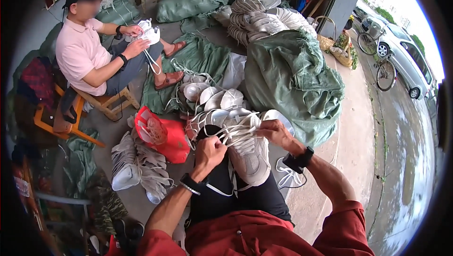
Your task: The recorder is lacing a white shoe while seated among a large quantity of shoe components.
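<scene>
A beige and white sneaker upper (251,164) lies across my black-trousered lap, its rounded toe toward me. White shoelaces (230,131) run in loose loops over its throat. My left hand (210,154), left of the upper, is closed in a pinch on a lace. At the upper's right side my right hand (278,136) is also closed, its fingertips pinching a lace near the eyelets. Loose lace ends hang below my left hand over my thigh. Just beyond the upper, more white uppers (212,98) lie in an overlapping row.
A red bag (172,138) of white laces stands left of my knees, beside bundled uppers (126,161). A large green sack (295,81) stands front right. At left, a co-worker (85,53) on a wooden stool (113,102) handles a white upper. Stacked uppers (259,17) rise behind.
</scene>
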Tool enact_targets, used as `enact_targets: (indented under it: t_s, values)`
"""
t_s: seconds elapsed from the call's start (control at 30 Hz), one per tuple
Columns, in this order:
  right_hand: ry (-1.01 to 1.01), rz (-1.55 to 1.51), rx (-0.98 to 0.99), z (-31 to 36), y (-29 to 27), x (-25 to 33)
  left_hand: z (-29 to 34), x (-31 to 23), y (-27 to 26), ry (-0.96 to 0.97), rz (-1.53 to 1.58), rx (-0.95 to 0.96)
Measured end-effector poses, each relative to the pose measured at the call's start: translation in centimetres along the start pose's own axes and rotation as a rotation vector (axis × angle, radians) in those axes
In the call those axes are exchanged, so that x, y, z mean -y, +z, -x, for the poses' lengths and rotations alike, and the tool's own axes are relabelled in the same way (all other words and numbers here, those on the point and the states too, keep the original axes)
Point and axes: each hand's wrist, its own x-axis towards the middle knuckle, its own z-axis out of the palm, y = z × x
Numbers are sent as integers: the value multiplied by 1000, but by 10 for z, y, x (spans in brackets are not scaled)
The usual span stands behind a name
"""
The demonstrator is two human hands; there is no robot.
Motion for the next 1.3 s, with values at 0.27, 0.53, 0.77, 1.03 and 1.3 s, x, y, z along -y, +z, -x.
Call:
enact_targets:
  t_s: [0.27, 0.53, 0.77, 1.03, 1.3]
  values:
    - [73, -144, 23, 19, -2, 2, 16, 14, 4, -86, 318, 25]
    - [-268, 310, -75, -9, 11, 24, -12, 25, 1, -111, 289, 99]
    - [-418, 529, -19, -16, 13, 21, -13, -10, -38, -453, 913, 335]
    - [-266, 479, 46, 4, 6, 31, 3, -3, -26, -480, 1014, 512]
    - [-112, 141, -237, 13, -7, 11, 0, 3, -18, -475, 806, 306]
